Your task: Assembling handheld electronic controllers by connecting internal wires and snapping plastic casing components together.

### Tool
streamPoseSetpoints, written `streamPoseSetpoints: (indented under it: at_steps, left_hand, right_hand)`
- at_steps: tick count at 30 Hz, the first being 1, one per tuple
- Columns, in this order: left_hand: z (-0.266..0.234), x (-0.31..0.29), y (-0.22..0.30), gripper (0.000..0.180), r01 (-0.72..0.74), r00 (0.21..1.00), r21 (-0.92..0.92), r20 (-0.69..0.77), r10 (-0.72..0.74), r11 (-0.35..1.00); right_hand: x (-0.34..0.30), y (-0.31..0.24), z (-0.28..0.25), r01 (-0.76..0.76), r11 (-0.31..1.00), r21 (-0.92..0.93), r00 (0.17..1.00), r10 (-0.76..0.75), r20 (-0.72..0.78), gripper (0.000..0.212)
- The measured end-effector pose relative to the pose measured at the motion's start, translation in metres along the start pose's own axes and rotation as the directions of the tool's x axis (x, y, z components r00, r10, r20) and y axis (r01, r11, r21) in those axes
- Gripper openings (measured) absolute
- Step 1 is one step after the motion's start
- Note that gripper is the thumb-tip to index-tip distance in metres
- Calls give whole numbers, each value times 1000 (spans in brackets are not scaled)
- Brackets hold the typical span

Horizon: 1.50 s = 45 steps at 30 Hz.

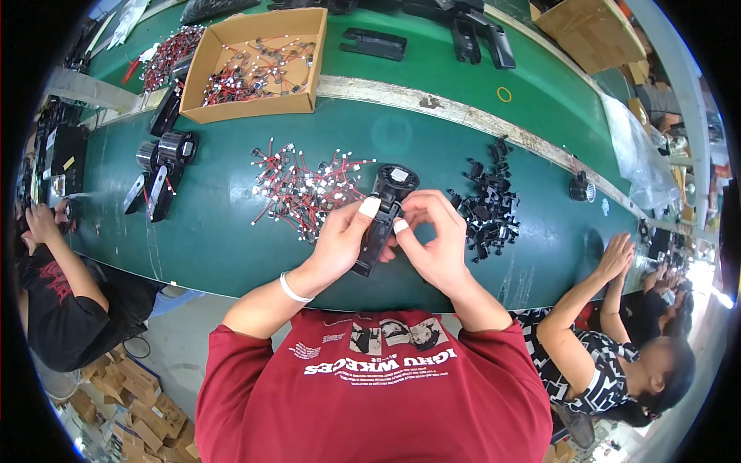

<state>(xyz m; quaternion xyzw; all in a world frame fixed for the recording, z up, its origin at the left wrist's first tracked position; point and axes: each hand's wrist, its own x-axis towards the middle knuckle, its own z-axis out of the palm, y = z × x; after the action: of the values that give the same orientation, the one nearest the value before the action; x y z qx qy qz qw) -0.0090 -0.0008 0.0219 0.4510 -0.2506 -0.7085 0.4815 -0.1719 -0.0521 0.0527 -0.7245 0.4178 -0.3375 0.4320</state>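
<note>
My left hand (pixel 340 236) wraps round the handle of a black handheld device housing (pixel 373 248) with a round drum-shaped head (pixel 397 179), held just above the table's near side. My right hand (pixel 438 241) is closed in a pinch against the handle's right side, below the head; whatever lies between its fingertips is hidden. Both thumbs wear white coverings. Left of the housing spreads a pile of short red and black wires with white connectors (pixel 305 189). To the right lies a heap of small black plastic parts (pixel 491 202).
A cardboard box (pixel 320 58) of wired parts stands at the back left. More black housings (pixel 164 174) lie at the left. A pale ledge (pixel 432 103) crosses the green table (pixel 231 258). Co-workers' hands are at the left (pixel 42 224) and right (pixel 615 257).
</note>
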Motion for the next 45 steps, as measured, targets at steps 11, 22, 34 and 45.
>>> streamPoseSetpoints:
  at_steps: [11,22,34,45]
  left_hand:
    - [5,-5,-10,20,-458,804,709,73,590,537]
    - [-5,-4,14,41,98,976,-252,211,-44,963]
    - [-6,-14,36,49,110,980,-137,177,-84,984]
    - [-16,-6,3,48,86,996,-95,34,-83,992]
  right_hand:
    - [-9,12,15,140,977,-163,981,-159,-111,28]
    - [-3,15,3,112,990,87,990,-103,-102,22]
    - [-5,-4,-9,-297,797,526,955,249,163,16]
    - [-2,-1,-13,-377,720,582,926,276,259,12]
